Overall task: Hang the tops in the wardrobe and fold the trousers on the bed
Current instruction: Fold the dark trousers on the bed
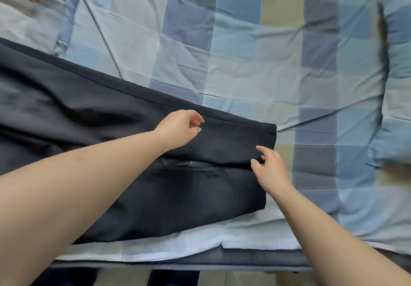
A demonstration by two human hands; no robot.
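A: Closest to me are my two bare arms, reaching out over the bed (255, 47). My left hand (178, 127) is near the middle, a bit toward 11 o'clock. Its fingers curl loosely just over the dark trousers (89, 107), with nothing in its grip.

B: And the other one?

A: My right hand (270, 167) is just past the middle, toward 4 o'clock. Its thumb and fingers pinch the edge of the top trouser leg near the cuff.

B: What could go wrong?

A: I think the top leg could slide off the lower one if I pull with only one hand. Then the fold would be crooked.

B: How do the trousers look?

A: Soft and dark, lying flat on the checked cover from 9 o'clock to the middle, one leg on the other. There are some wrinkles toward 9 o'clock.
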